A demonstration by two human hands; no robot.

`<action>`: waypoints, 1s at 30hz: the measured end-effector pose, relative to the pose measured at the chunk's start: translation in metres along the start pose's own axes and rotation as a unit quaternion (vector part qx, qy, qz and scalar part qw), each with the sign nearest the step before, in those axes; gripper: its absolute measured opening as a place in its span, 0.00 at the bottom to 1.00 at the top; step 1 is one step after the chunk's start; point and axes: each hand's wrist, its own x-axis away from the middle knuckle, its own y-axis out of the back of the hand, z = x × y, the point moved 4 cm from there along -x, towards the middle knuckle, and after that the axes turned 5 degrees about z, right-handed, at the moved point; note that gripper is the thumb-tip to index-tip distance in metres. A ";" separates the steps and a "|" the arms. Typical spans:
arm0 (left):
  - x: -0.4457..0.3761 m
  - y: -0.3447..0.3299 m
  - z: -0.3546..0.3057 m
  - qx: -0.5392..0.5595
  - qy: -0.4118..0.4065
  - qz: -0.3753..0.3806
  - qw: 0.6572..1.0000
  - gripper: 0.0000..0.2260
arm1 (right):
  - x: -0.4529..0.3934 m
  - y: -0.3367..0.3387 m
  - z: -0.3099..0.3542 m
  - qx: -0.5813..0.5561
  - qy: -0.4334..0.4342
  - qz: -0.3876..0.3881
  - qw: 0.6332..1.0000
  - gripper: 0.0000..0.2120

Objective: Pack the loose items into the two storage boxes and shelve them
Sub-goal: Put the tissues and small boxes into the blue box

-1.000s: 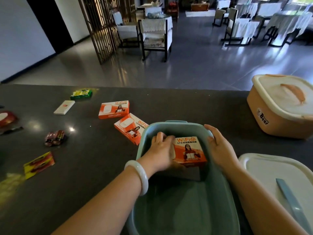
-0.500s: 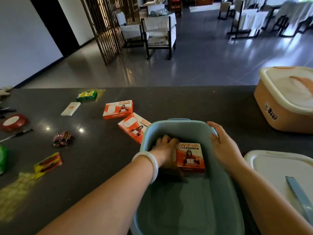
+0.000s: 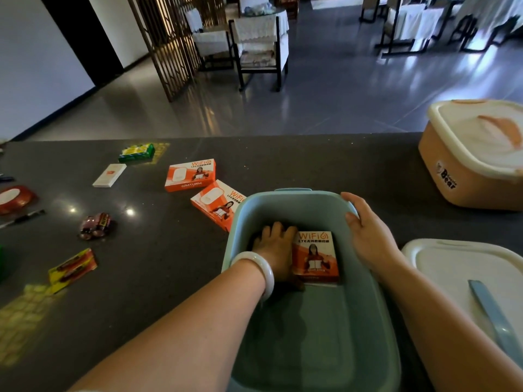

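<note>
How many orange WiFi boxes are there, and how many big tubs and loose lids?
Orange WiFi boxes: 3 (one in the green tub, held by the left hand; two on the counter)
Big tubs: 2 (green tub, orange tub)
Loose lids: 1 (white lid)
Total: 6

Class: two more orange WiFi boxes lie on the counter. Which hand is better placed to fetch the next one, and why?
Left. The left hand is nearest the WiFi boxes on the counter, which lie on its side; the right hand steadies the green bin's rim.
</note>
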 end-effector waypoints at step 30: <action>0.018 0.018 -0.010 0.000 0.007 0.010 1.000 0.53 | 0.000 0.001 0.003 0.023 -0.011 0.012 1.000 0.21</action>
